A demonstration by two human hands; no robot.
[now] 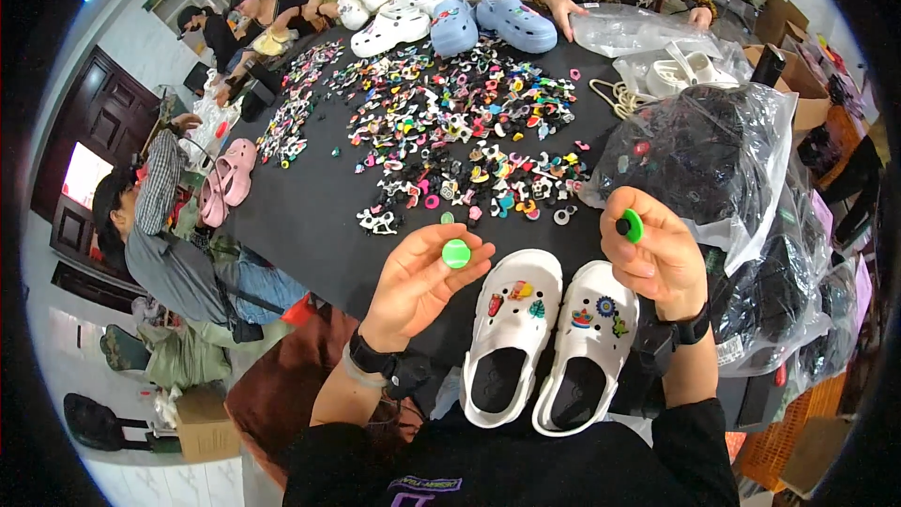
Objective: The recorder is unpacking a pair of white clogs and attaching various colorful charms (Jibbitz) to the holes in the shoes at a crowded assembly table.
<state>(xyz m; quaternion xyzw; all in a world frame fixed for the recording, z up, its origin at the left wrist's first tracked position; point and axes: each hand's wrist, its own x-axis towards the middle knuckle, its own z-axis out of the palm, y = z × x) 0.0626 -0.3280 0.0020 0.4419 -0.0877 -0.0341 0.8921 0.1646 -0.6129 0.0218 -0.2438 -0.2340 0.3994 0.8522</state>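
My left hand (408,282) pinches a round green shoe charm (456,253) with pale curved lines, like a tennis ball. A small bit of green shows just behind its fingertips; I cannot tell if it is held. Between thumb and fingers of my right hand (668,258) is another green shoe charm (634,225), its black stud turned outward. Below and between both hands, a pair of white clogs stands toes away from me. The left clog (514,319) bears several colourful charms, and so does the right clog (589,338).
Loose charms (460,113) cover the dark table (282,216). Beyond them stand white clogs (391,30) and blue clogs (514,21); pink clogs (228,180) sit left. Plastic-bagged dark goods (704,160) crowd the right. Several people work around the table, one handling a clear bag (638,33).
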